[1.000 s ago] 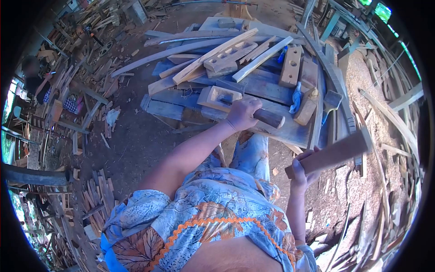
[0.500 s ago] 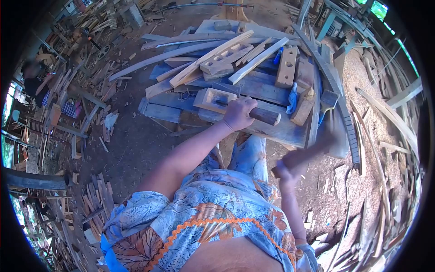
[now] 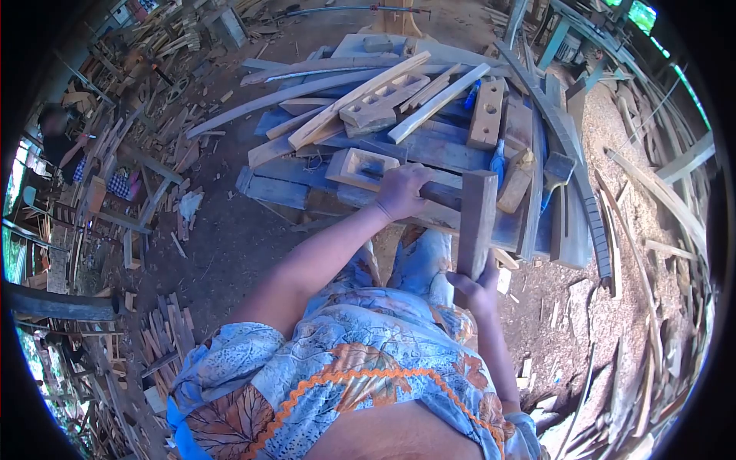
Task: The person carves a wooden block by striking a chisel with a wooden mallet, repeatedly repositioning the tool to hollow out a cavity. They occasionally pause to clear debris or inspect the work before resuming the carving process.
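Note:
My left hand (image 3: 402,192) is closed around a chisel, whose dark round handle (image 3: 441,195) points to the right. Its blade is mostly hidden by the hand, near a light wooden block (image 3: 349,170) with a rectangular hole cut in it. A thick brown wooden bar (image 3: 477,222) stands upright in my right hand (image 3: 477,293), gripped at its lower end. The bar's upper part meets or overlaps the end of the chisel handle. Both hands are over the front edge of the plank workbench (image 3: 448,146).
On the bench lie a block with several holes (image 3: 383,103), another holed block (image 3: 486,113), long wooden strips (image 3: 360,100) and a brush (image 3: 557,170). Wood shavings (image 3: 613,184) cover the floor at right. A person (image 3: 61,142) sits at far left.
The wooden bar has swung left and up from the right side to the chisel handle's end. My left hand has stayed almost in place on the chisel.

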`<state>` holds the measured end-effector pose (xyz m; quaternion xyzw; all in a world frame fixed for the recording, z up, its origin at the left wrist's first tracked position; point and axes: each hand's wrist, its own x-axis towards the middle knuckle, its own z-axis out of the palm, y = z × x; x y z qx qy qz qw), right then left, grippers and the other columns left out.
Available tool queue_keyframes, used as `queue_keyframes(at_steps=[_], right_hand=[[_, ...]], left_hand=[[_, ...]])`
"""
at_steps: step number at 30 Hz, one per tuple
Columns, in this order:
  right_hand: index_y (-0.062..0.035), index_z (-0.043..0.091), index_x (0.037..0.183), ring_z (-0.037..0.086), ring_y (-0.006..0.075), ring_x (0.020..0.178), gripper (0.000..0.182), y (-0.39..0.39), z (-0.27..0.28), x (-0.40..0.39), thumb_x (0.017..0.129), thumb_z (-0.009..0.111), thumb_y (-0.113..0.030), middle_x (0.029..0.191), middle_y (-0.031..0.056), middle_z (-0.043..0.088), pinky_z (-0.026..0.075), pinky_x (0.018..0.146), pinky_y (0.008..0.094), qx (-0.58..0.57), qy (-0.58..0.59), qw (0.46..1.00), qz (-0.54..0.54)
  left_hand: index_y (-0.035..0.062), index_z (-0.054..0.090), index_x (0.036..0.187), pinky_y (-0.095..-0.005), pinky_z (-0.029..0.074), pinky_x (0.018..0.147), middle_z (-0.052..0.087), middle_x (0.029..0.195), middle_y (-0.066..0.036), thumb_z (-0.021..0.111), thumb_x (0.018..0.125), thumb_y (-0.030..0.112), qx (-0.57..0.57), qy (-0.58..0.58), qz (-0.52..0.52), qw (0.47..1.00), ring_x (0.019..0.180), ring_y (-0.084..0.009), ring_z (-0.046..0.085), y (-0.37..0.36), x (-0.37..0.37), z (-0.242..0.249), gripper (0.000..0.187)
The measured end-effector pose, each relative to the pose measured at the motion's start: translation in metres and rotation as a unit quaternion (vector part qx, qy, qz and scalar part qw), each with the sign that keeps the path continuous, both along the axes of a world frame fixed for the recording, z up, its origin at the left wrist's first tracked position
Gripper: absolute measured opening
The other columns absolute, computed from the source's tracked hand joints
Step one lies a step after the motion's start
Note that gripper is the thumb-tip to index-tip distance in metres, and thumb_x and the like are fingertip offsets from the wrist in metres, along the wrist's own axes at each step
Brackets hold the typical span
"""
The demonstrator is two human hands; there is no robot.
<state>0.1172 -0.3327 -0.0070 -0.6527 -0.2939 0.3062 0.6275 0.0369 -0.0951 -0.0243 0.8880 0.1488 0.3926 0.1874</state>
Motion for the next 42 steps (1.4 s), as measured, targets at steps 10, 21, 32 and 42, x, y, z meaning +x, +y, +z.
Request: queue_keyframes(at_steps=[10,21,32,42], right_hand=[[-0.0002,0.046,0.118,0.052,0.0128,0.078,0.064,0.004,0.006,0.002,0.060,0.072,-0.007,0.086,0.0036,0.054,0.044,0.069,0.0282,-0.062,-0.052,0.996,0.021],[0.0040,0.050,0.109,0.058,0.0199,0.076,0.058,0.043,-0.032,0.048,0.059,0.076,-0.012,0.089,0.0100,0.061,0.047,0.074,0.0316,-0.007,0.002,0.999,-0.033],[0.0042,0.053,0.099,0.058,0.0195,0.074,0.055,0.046,-0.028,0.049,0.056,0.079,-0.018,0.083,0.0130,0.063,0.047,0.070,0.0325,-0.114,-0.101,0.988,-0.013],[0.0018,0.043,0.119,0.053,0.0165,0.076,0.069,0.019,0.051,0.036,0.060,0.072,-0.017,0.088,0.0064,0.052,0.043,0.070,0.0282,0.147,-0.049,0.982,-0.108]], left_hand=[[0.0078,0.052,0.076,-0.0403,0.046,0.060,0.055,0.073,-0.009,0.067,0.059,0.008,-0.034,0.000,0.010,0.999,0.069,-0.0319,0.058,0.002,0.000,0.003,0.023],[0.0081,0.052,0.077,-0.0391,0.046,0.059,0.052,0.071,-0.009,0.070,0.060,0.011,0.019,0.025,-0.072,0.997,0.068,-0.0295,0.058,0.009,-0.010,0.010,0.025],[0.0092,0.052,0.077,-0.0391,0.045,0.058,0.052,0.071,-0.007,0.069,0.062,0.011,0.036,0.003,-0.069,0.997,0.069,-0.0289,0.059,0.017,-0.010,0.010,0.024],[0.0066,0.053,0.079,-0.0399,0.045,0.060,0.055,0.075,-0.010,0.067,0.060,0.005,-0.053,-0.042,-0.023,0.997,0.071,-0.0335,0.059,0.018,-0.006,0.018,0.024]])
